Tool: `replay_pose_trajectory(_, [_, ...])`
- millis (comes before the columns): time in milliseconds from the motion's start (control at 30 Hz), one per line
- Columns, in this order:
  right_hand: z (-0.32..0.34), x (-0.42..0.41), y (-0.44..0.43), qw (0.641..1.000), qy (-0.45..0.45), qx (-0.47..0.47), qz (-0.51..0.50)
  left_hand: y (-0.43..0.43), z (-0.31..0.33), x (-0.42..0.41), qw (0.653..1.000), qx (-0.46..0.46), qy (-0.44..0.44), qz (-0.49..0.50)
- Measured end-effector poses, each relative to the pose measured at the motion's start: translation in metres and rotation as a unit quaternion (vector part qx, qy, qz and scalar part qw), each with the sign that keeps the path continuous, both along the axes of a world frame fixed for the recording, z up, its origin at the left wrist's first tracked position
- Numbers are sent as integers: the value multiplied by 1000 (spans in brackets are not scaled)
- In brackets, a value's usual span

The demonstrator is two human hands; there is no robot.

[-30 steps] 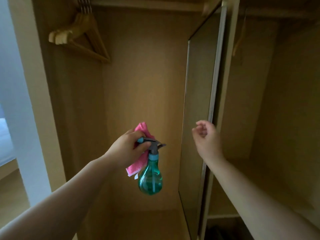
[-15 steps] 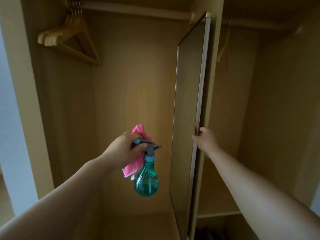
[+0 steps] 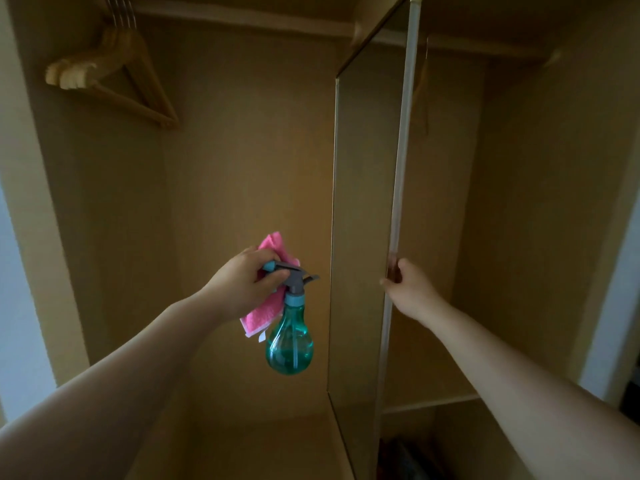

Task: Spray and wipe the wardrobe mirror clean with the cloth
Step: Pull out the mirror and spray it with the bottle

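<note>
The left hand grips a spray bottle and pink cloth together, while the right hand pinches the edge of the mirror just right of the bottle.

We reach both arms forward; our left hand, mid-frame, grips the spray bottle and cloth, our right hand curls round the mirror edge.

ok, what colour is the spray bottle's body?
Translucent teal-green bottle body, with a grey trigger head; the head view, the only one, shows it clearly.
</note>
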State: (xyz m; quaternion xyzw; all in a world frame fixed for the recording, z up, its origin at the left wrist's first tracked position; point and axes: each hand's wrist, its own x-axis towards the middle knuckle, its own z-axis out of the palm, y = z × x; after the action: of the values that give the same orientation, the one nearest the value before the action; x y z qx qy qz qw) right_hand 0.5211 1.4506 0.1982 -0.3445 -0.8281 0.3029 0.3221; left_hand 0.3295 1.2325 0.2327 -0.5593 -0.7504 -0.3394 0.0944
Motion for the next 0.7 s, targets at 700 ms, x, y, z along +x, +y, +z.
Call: replay_pose_trajectory(700, [-6, 95, -17, 994, -31, 57, -93, -3, 2, 36, 996, -36, -14, -85])
